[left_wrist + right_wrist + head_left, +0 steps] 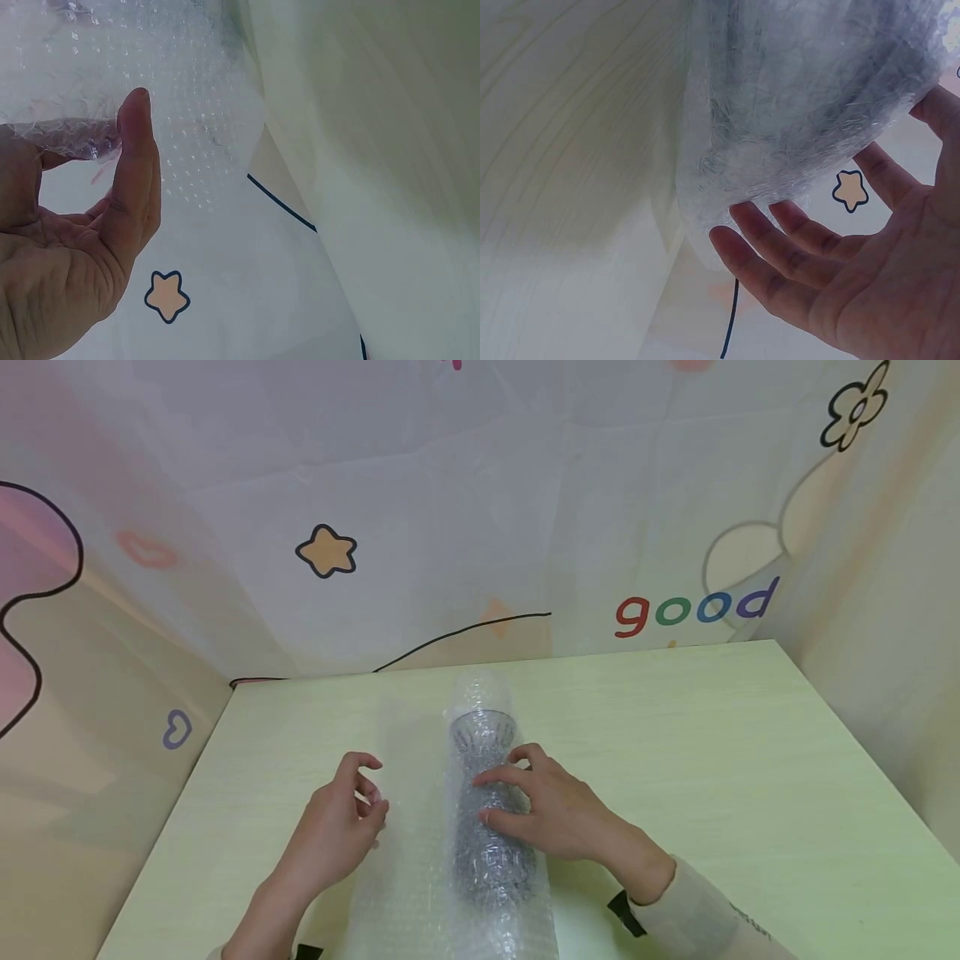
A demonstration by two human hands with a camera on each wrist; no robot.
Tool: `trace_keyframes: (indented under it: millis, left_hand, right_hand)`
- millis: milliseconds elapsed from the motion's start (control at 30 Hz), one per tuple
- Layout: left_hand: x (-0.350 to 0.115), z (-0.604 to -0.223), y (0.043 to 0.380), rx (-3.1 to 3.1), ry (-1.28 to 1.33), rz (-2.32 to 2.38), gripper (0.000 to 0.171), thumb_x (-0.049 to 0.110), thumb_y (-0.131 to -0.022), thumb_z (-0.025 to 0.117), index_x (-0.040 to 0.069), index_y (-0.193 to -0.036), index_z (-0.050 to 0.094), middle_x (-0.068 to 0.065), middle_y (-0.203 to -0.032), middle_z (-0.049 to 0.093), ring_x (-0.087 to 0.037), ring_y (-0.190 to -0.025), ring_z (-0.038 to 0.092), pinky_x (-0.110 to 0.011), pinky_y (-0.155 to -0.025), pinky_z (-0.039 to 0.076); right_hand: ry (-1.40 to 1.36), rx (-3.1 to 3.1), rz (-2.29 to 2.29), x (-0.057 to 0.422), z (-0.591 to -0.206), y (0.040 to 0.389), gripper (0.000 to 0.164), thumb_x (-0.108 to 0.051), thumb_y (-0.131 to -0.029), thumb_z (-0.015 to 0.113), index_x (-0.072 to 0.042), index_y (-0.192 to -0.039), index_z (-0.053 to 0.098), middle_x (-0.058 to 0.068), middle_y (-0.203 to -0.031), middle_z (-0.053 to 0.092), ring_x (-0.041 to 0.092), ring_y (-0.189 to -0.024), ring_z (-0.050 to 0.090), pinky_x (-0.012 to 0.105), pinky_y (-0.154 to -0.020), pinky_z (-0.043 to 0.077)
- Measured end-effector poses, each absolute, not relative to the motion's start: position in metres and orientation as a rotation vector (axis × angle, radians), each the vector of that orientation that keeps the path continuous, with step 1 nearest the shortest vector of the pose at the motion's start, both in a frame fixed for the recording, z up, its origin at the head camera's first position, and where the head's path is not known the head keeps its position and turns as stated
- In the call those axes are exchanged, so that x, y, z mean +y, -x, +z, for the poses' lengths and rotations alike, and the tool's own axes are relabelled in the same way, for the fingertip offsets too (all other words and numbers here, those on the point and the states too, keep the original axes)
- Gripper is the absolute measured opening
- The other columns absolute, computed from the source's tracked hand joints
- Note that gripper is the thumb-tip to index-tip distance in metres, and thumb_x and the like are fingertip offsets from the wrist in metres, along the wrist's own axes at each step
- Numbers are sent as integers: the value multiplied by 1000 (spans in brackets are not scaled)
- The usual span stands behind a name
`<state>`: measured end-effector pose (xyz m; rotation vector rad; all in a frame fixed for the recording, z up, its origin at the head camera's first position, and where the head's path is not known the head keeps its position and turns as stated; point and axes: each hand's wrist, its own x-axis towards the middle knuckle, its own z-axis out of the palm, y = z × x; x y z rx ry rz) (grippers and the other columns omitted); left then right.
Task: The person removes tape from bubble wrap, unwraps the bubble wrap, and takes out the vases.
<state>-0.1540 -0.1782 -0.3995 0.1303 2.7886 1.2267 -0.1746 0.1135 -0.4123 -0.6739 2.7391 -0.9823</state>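
A long, dark grey cylindrical thing (491, 852) lies rolled in clear bubble wrap (408, 893), pointing away from me. Its exact kind is blurred by the bubbles. A flat stretch of the wrap spreads out to its left. At that left edge my left hand (330, 835) pinches the sheet between thumb and fingers; a crumpled bit of wrap (79, 139) shows there in the left wrist view. My right hand (566, 810) rests on the bundle from the right, thumb and fingers spread apart. In the right wrist view its fingertips (742, 214) touch the wrap's side.
The pale wood-grain table (712, 760) reaches back to a printed cloth (450, 510) with a star and the word "good". More cloth hangs along the left and right sides. Dark straps (626, 914) sit at both wrists.
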Motion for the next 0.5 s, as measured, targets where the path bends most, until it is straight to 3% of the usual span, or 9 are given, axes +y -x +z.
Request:
trace_keyframes:
  millis: [500]
  left_hand:
    - [-184, -404, 153, 2786, -133, 1207, 46, 4, -98, 61, 12, -140, 43, -6, -96, 60, -13, -73, 69, -29, -62, 55]
  right_hand:
    - [661, 2747, -976, 113, -412, 174, 36, -50, -93, 72, -43, -128, 68, 5, -143, 49, 17, -94, 60, 39, -71, 47]
